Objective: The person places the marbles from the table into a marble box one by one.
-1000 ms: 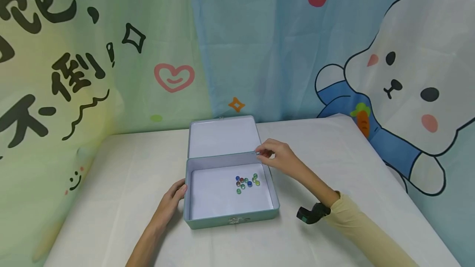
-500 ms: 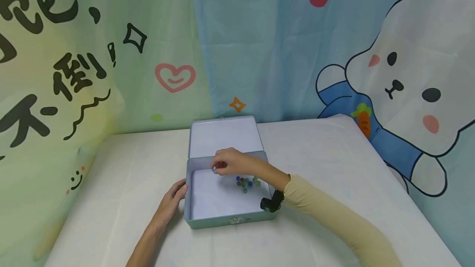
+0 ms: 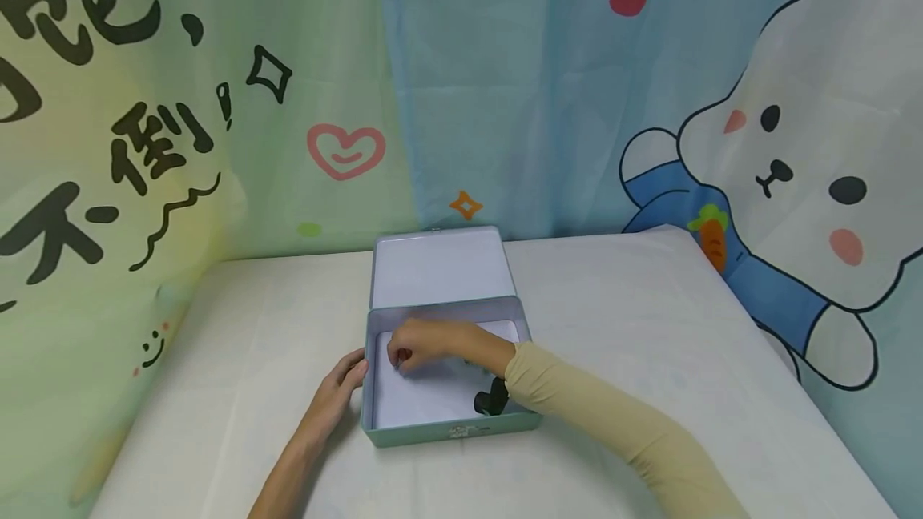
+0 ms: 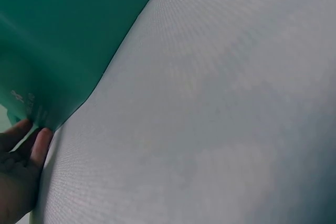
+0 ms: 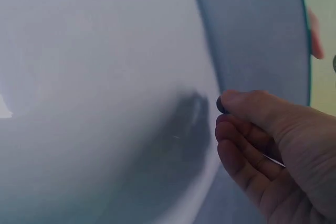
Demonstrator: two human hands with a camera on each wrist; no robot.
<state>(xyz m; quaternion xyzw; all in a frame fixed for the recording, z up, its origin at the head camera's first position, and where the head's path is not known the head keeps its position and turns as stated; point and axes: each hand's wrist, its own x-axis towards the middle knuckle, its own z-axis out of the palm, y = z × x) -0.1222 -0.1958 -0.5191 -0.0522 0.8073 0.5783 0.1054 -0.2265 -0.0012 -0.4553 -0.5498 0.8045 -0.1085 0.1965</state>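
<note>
A tin box (image 3: 404, 411) with a green outside and pale inside stands on the table, its lid (image 3: 443, 267) tipped back. Over the left part of its inside, my right hand (image 3: 424, 343) pinches a small dark marble (image 5: 221, 105) between thumb and fingertips. In the right wrist view the marble is close to the box's side wall. My left hand (image 3: 339, 391) touches the box's left side from outside; in the left wrist view its fingertips (image 4: 43, 139) meet the green wall (image 4: 58, 40). Other marbles in the box are mostly hidden behind my right forearm.
A white cloth (image 3: 613, 295) covers the table. Behind it hangs a printed curtain (image 3: 476, 86) with a cartoon rabbit and hearts. A black wrist camera (image 3: 492, 399) on my right arm hangs over the box's front right.
My right hand has moved from the box's back right corner leftward and then nearer, over its left inside, carrying the marble. My left hand has stayed at the box's side.
</note>
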